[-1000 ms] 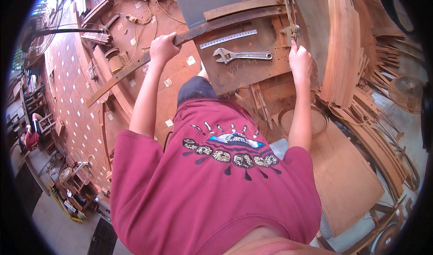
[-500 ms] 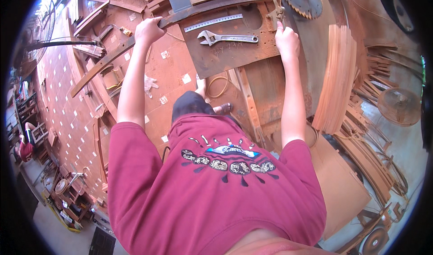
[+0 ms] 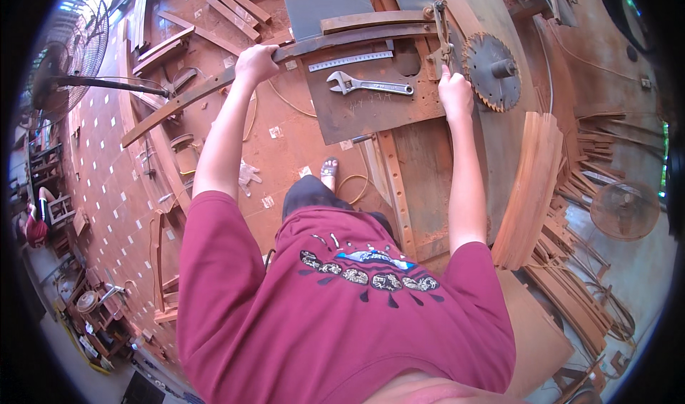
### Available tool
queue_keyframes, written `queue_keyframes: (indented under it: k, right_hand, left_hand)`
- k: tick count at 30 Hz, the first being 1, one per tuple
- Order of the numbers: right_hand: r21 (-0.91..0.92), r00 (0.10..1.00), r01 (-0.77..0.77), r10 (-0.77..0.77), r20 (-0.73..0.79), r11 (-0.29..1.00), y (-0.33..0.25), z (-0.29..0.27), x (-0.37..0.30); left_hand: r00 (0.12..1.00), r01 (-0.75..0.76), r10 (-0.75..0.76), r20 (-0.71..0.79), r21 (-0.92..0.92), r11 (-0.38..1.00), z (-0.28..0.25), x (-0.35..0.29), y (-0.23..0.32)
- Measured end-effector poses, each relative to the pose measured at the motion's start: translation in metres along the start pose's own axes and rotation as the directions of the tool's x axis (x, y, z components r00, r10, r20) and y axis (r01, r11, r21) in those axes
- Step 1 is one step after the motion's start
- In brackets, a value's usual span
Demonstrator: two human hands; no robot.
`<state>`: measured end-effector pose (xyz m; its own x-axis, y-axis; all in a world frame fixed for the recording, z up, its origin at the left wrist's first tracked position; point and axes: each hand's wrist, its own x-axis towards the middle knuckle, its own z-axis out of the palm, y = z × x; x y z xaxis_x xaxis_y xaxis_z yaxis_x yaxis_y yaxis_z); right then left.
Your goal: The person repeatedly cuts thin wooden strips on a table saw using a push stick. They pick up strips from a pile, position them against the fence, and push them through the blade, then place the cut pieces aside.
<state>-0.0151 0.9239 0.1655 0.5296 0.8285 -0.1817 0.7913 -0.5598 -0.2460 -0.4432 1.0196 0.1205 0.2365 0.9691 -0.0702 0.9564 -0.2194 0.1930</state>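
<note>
My left hand [image 3: 257,64] is closed around a long, dark, curved wooden strip [image 3: 187,101]. The strip's left end juts out over the floor, and its other end runs across a metal machine table [image 3: 342,123]. Beside a metal toggle clamp [image 3: 444,46] at the strip's right end, my right hand [image 3: 455,93] is closed on the clamp's handle, largely covering it. A shorter reddish wooden piece [image 3: 367,21] lies along the strip's far side. On the near part of the table rest an adjustable wrench [image 3: 374,86] and a white ruler [image 3: 350,61].
A large toothed circular saw blade [image 3: 491,72] stands right of the clamp. Stacked curved boards [image 3: 529,190] lie at the right. A standing fan [image 3: 61,83] is at the left. Loose wood strips [image 3: 234,18], a cable and a glove [image 3: 249,178] lie on the tiled floor. Another person [image 3: 36,227] is far left.
The view has shifted, so the table and blade appear lower in the picture. Both hands keep their holds on the strip and clamp. My feet show in a different position.
</note>
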Motion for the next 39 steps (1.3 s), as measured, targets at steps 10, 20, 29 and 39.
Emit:
queue_keyframes:
  k: [10,20,29,39]
  right_hand:
    - [0.112,0.995,0.086,-0.081,-0.049,0.99,-0.003,0.001,0.008]
    - [0.179,0.996,0.081,-0.075,-0.037,0.981,0.036,0.012,-0.014]
    - [0.172,0.998,0.067,-0.063,-0.029,0.983,0.104,-0.001,-0.098]
    - [0.162,0.996,0.082,-0.077,-0.036,0.983,0.2,-0.002,-0.184]
  left_hand:
    - [1.0,0.018,-0.018,0.013,0.035,0.999,-0.01,0.006,-0.001]
    - [0.998,-0.017,0.02,-0.06,0.06,0.998,0.011,-0.03,0.015]
    - [0.999,-0.011,0.014,-0.042,0.058,0.998,0.026,-0.127,0.054]
    - [0.999,0.022,-0.021,-0.048,0.02,1.0,0.042,-0.243,0.107]
